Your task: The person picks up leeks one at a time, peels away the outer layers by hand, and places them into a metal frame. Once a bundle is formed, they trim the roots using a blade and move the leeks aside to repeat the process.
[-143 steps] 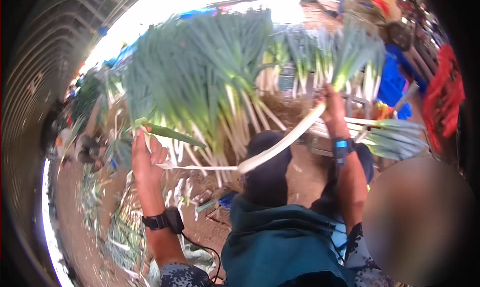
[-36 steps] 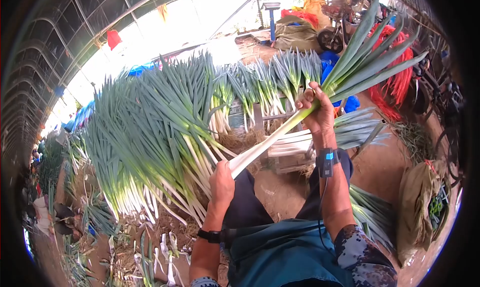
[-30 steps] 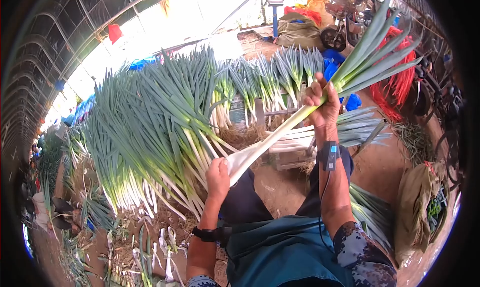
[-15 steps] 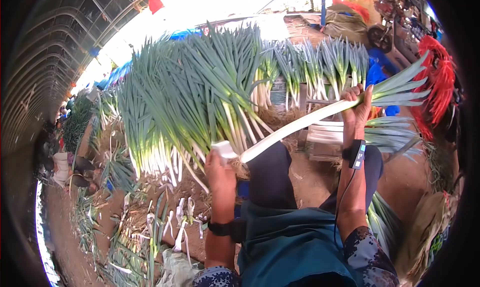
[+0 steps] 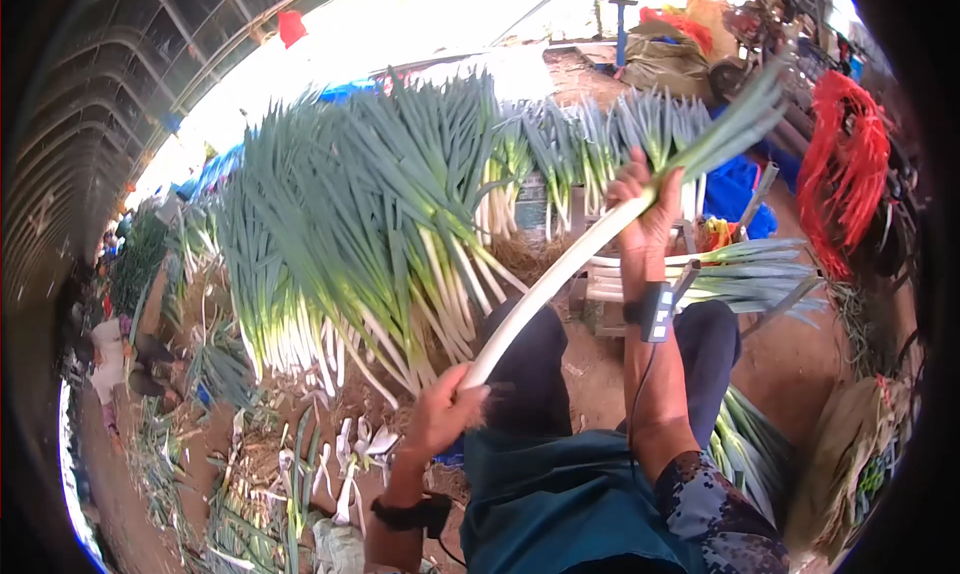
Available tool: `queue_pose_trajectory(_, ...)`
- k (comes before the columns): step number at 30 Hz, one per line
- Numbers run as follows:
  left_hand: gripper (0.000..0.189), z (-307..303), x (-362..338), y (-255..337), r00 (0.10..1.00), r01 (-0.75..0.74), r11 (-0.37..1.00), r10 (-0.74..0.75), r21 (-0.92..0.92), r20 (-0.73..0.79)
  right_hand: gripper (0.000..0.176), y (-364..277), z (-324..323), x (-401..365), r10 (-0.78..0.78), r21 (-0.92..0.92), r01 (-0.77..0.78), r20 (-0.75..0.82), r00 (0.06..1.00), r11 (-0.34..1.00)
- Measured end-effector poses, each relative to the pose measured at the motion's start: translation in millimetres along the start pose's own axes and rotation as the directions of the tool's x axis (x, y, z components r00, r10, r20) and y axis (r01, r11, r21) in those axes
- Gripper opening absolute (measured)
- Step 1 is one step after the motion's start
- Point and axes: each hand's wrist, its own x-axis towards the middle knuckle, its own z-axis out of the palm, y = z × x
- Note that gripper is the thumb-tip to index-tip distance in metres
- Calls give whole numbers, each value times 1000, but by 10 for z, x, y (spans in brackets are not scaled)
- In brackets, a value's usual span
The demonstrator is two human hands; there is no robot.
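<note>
One long green onion [image 5: 560,284] slants across in front of me, its green leaves up to the right and its white end low on the left. My right hand [image 5: 645,204] is closed round it where the white shaft turns green. At the bottom, my left hand [image 5: 445,409] grips the white end, with blurred roots just below the fingers. A big heap of green onions [image 5: 370,214] leans to the left of the held one. Behind my right forearm, more green onions [image 5: 750,274] lie across a low wooden rack [image 5: 612,319].
Several bundles of green onions [image 5: 610,144] stand in a row at the back. Peeled skins [image 5: 345,464] and leaf scraps litter the ground at lower left. Red plastic strips [image 5: 845,164] hang at right. A person [image 5: 115,359] is at far left.
My left hand has moved down onto the onion's white end; the white piece it held before no longer shows. The onion has tilted more steeply, and my right hand has shifted left in view.
</note>
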Motion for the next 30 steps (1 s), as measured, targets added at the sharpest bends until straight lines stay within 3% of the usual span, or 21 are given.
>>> queue_pose_trajectory(1,43,93,69,6,985,-130,981,145,144,-97,63,35,54,27,-21,-115,15,-53,998,993)
queue_pose_trajectory(3,42,248,171,-137,869,-326,844,445,427,-216,52,-85,85,36,-156,-356,73,-209,965,931)
queue_pose_trajectory(4,42,289,237,-235,853,-346,825,475,447,-215,49,-147,85,39,-200,-468,56,-264,943,882)
queue_pose_trajectory(6,44,361,327,-410,822,-372,791,523,485,-223,41,-438,-225,111,-163,-431,4,-333,929,902)
queue_pose_trajectory(10,49,408,424,-398,834,-340,634,545,695,-90,40,-631,-294,11,-207,-391,49,-374,904,919)
queue_pose_trajectory(14,51,448,478,-452,868,-315,614,494,723,-42,40,-737,-312,-59,-290,-442,107,-371,882,891)
queue_pose_trajectory(17,52,508,529,-436,922,-237,744,375,624,-97,40,-850,-283,-61,-297,-449,95,-406,864,888)
queue_pose_trajectory(20,51,546,535,-413,866,-365,782,484,506,-123,40,-900,-325,-69,-311,-476,96,-397,864,874)
queue_pose_trajectory(30,37,552,669,-559,897,-204,766,396,610,-198,39,-787,-271,-143,-349,-494,124,-395,850,861)
